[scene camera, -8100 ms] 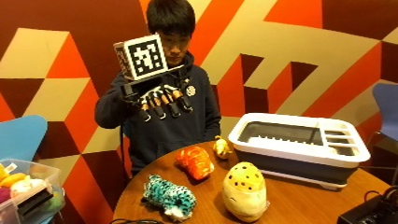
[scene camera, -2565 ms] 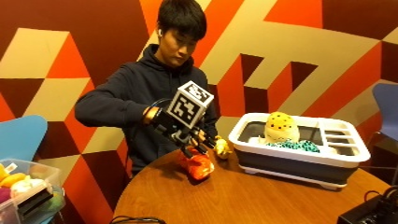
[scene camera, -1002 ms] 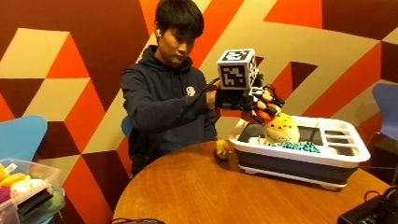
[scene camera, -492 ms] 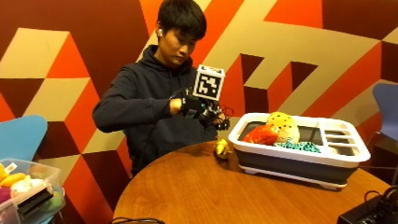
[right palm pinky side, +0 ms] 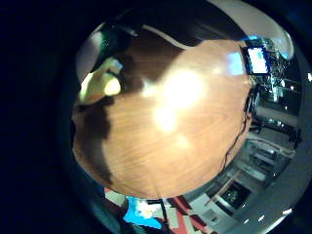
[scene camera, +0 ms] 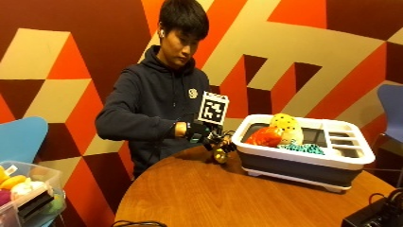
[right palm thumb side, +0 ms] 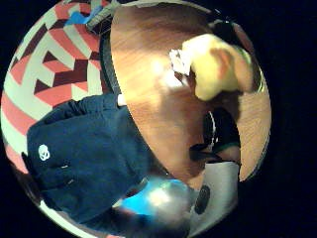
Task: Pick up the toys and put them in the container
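Note:
In the outside view my gloved right hand (scene camera: 209,136) hangs just above a small yellow toy (scene camera: 219,155). The toy lies on the round wooden table (scene camera: 201,198), against the near-left corner of the white and grey container (scene camera: 302,163). My fingers point down at the toy, relaxed and spread, and hold nothing. The toy shows close in both palm views (right palm thumb side: 218,64) (right palm pinky side: 100,85), still on the wood. In the container lie an orange toy (scene camera: 266,136), a yellow spotted toy (scene camera: 284,124) and a teal spotted toy (scene camera: 302,147).
A clear bin (scene camera: 28,191) with several toys stands low at the left beside a blue chair (scene camera: 19,137). A black device (scene camera: 378,215) with cables sits at the table's right front edge. Another blue chair (scene camera: 390,109) is at the far right.
The orange toy was let go in the container. My hand has come back left from over the container and dropped down to just above the yellow toy.

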Action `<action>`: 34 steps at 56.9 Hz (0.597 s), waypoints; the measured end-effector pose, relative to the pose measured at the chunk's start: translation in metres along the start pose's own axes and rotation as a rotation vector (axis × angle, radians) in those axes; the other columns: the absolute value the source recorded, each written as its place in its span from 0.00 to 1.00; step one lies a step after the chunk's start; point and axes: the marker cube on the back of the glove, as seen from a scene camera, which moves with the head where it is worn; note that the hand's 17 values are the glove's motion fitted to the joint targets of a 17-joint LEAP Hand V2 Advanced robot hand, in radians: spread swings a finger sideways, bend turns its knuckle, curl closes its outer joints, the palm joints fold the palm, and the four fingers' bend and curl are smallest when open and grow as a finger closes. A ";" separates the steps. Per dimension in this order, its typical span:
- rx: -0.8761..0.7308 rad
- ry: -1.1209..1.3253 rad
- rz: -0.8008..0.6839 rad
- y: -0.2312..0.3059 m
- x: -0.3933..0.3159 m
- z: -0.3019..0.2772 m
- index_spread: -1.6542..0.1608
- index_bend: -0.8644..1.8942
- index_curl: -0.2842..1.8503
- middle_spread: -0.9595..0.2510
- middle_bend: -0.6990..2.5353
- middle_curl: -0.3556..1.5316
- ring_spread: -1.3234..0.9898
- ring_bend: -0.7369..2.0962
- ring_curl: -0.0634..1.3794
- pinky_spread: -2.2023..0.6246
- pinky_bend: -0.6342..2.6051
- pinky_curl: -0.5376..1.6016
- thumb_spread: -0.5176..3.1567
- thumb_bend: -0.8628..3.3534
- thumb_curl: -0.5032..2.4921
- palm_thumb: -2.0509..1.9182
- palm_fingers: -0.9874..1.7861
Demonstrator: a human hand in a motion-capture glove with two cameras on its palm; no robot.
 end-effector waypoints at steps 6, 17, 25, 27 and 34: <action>0.026 -0.034 0.047 0.016 0.015 0.003 0.74 0.44 0.45 0.69 0.32 0.44 0.51 0.34 0.25 0.76 0.40 0.40 0.56 0.25 0.35 0.68 0.39; 0.031 -0.053 0.219 0.052 0.067 0.021 0.75 0.46 0.46 0.67 0.34 0.46 0.49 0.35 0.26 0.76 0.38 0.39 0.56 0.24 0.34 0.67 0.46; 0.022 -0.153 0.384 0.070 0.116 0.029 0.75 0.45 0.46 0.66 0.35 0.46 0.48 0.37 0.27 0.75 0.37 0.39 0.56 0.24 0.33 0.67 0.48; 0.018 -0.184 0.413 0.074 0.126 0.032 0.75 0.45 0.46 0.65 0.35 0.46 0.48 0.37 0.27 0.75 0.37 0.39 0.56 0.24 0.33 0.67 0.48; -0.037 -0.276 0.479 0.080 0.150 0.044 0.76 0.43 0.46 0.66 0.34 0.47 0.48 0.36 0.28 0.75 0.38 0.40 0.55 0.23 0.32 0.66 0.45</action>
